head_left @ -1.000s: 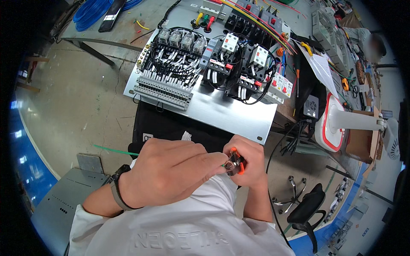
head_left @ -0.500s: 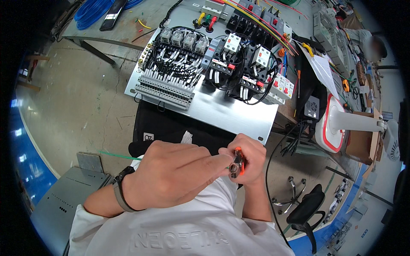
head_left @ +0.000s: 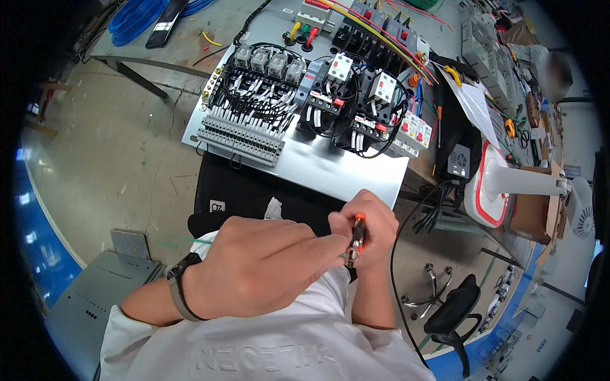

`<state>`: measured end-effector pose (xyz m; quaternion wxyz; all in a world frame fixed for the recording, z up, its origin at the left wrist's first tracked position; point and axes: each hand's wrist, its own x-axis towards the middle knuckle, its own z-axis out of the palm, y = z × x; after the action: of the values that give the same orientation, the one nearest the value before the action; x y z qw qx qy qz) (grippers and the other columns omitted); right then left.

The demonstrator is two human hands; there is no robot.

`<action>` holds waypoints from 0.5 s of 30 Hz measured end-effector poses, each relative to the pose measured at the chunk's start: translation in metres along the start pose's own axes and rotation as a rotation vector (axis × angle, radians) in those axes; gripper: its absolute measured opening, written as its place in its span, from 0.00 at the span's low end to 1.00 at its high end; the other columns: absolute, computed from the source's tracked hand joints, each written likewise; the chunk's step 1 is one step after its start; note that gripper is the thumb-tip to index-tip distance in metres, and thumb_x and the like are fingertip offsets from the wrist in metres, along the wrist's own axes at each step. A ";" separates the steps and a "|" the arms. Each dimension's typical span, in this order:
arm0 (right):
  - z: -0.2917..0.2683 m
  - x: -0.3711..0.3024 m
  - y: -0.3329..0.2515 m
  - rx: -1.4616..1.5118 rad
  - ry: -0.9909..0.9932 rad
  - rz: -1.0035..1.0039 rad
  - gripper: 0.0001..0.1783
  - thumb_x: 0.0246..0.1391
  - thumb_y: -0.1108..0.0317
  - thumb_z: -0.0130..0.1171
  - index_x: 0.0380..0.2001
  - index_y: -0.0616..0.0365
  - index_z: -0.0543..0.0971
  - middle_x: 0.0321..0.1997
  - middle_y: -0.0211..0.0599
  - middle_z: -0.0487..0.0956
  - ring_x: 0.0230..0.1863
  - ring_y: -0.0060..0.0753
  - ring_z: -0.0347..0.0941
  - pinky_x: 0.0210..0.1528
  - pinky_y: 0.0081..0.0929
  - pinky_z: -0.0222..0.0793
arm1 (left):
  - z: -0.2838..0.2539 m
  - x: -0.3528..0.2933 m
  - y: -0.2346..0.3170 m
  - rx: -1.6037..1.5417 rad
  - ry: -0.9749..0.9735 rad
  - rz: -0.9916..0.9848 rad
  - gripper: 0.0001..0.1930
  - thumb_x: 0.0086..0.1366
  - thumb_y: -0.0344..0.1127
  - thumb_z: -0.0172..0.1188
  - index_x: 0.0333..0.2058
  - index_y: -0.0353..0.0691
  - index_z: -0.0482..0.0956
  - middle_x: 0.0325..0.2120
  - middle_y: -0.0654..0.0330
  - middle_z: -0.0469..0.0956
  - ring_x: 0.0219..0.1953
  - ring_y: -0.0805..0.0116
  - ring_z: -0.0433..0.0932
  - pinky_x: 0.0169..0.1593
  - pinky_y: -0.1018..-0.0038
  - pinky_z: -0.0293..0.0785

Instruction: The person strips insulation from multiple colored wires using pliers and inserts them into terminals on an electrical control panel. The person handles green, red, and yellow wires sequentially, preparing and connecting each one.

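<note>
In front of my chest, my left hand [head_left: 257, 267] is closed on a thin green wire [head_left: 202, 241]. The wire's tail sticks out to the left past my wrist, blurred. Its other end meets the jaws of orange-handled pliers [head_left: 356, 244] just beyond my left fingertips. My right hand [head_left: 377, 232] wraps round the pliers' handles; whether the jaws bite the wire I cannot tell. Beyond both hands lies a metal mounting plate [head_left: 343, 174] carrying relays [head_left: 269, 61], a grey terminal block [head_left: 238, 141] and contactors [head_left: 338, 66] with black wiring. Neither hand touches it.
A blue wire coil [head_left: 130, 22] and a phone [head_left: 166, 24] lie on the bench at the far left. To the right are a screwdriver [head_left: 439, 127], a white-and-red stand [head_left: 486, 190] and a black cable [head_left: 394, 279]. An office chair [head_left: 454, 305] stands lower right; a grey metal cabinet [head_left: 105, 289] lower left.
The pliers have turned in my right hand, their jaws now pointing more toward me. The green wire's tail has swung and is smeared. My view has shifted slightly.
</note>
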<state>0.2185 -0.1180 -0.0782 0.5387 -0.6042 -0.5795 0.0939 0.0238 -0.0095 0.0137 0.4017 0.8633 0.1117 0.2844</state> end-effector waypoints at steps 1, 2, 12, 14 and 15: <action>-0.005 0.002 -0.001 0.048 -0.066 0.005 0.10 0.45 0.79 0.71 0.24 0.61 0.77 0.19 0.34 0.72 0.19 0.29 0.66 0.23 0.24 0.58 | -0.001 0.001 0.000 0.006 -0.005 0.018 0.16 0.59 0.26 0.76 0.46 0.33 0.86 0.25 0.58 0.82 0.22 0.63 0.81 0.25 0.70 0.75; -0.009 0.004 -0.002 0.095 -0.131 0.011 0.10 0.43 0.80 0.71 0.25 0.61 0.77 0.19 0.34 0.72 0.19 0.29 0.66 0.23 0.24 0.58 | -0.001 0.001 -0.001 0.012 -0.010 0.036 0.16 0.59 0.27 0.76 0.46 0.33 0.86 0.25 0.58 0.83 0.22 0.63 0.81 0.25 0.70 0.75; -0.026 0.001 0.001 0.333 -0.433 0.171 0.18 0.48 0.55 0.70 0.28 0.60 0.80 0.24 0.36 0.76 0.22 0.36 0.72 0.25 0.31 0.64 | -0.003 0.004 -0.009 0.093 -0.078 0.095 0.17 0.57 0.30 0.77 0.46 0.36 0.88 0.27 0.61 0.83 0.23 0.66 0.80 0.25 0.70 0.73; -0.030 -0.003 0.001 0.328 -0.467 0.179 0.16 0.45 0.59 0.71 0.30 0.58 0.79 0.25 0.37 0.76 0.25 0.39 0.74 0.27 0.33 0.67 | -0.006 0.016 -0.003 0.107 -0.095 0.136 0.17 0.57 0.30 0.76 0.45 0.37 0.88 0.26 0.62 0.82 0.22 0.65 0.78 0.24 0.68 0.71; -0.032 -0.004 0.000 0.307 -0.502 0.174 0.14 0.43 0.64 0.72 0.30 0.57 0.78 0.27 0.37 0.76 0.27 0.42 0.75 0.30 0.35 0.68 | -0.010 0.014 -0.003 0.146 -0.140 0.152 0.15 0.57 0.28 0.74 0.45 0.37 0.89 0.24 0.61 0.80 0.20 0.63 0.76 0.24 0.66 0.69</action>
<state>0.2411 -0.1384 -0.0677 0.4535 -0.5210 -0.6197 0.3727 0.0291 0.0049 0.0219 0.3219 0.9140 0.0380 0.2441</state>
